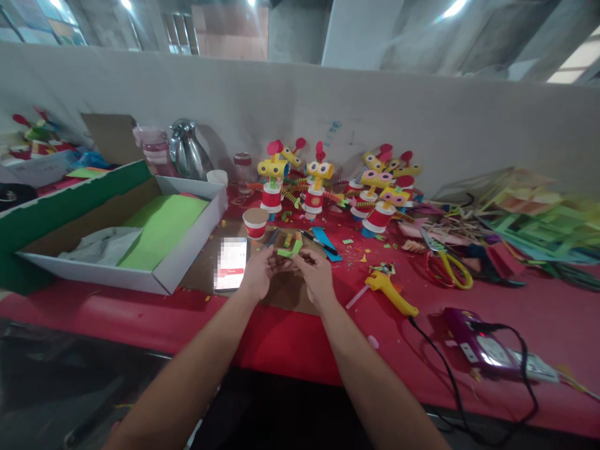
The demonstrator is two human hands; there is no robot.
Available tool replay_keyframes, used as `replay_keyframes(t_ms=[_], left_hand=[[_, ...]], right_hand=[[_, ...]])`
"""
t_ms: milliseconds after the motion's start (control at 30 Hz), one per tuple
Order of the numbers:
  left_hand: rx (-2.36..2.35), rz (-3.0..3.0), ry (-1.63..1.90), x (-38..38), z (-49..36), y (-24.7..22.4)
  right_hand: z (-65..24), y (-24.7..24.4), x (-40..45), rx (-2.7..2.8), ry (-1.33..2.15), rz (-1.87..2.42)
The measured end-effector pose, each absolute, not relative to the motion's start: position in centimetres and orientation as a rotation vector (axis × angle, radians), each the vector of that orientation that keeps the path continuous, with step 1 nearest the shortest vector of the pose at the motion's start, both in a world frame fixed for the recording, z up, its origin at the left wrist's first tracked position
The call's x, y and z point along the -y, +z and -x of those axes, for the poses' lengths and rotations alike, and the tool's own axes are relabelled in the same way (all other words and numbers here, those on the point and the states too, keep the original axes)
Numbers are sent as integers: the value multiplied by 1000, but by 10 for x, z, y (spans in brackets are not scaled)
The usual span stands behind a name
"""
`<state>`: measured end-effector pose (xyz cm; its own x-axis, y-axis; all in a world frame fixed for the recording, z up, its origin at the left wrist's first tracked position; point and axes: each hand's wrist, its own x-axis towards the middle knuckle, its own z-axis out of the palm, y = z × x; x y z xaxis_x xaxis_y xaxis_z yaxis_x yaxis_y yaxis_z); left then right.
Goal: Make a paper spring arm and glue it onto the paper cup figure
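Between my two hands is a folded green and yellow paper strip [285, 252], held a little above a brown board [290, 301]. My left hand [257, 272] has its fingers closed around the strip's left side. On the other side, my right hand [316, 272] pinches its right end. A phone [232, 265] with a lit screen lies just left of my left hand. Behind that hand stands a red and white paper cup [255, 223] with a brown top. A dark pen [319, 242] and a blue paper strip [327, 243] lie beyond my right hand.
Several paper-cup robot figures [314, 199] stand along the wall. At right lie a yellow glue gun [391, 294], scissors [450, 265], a purple power box [487, 350] with cables, and heaped paper strips [539, 215]. An open white box [159, 281] with green sheets sits left.
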<state>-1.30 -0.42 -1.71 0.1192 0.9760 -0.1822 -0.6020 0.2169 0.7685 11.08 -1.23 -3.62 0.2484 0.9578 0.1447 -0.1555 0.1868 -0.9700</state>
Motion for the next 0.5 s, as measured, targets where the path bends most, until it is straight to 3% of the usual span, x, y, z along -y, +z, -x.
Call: replay_keyframes(t_ms=[500], left_hand=[[-696,-617,1181,-1,14,-27]], right_hand=[[-110,-30,13,899,1030,992]])
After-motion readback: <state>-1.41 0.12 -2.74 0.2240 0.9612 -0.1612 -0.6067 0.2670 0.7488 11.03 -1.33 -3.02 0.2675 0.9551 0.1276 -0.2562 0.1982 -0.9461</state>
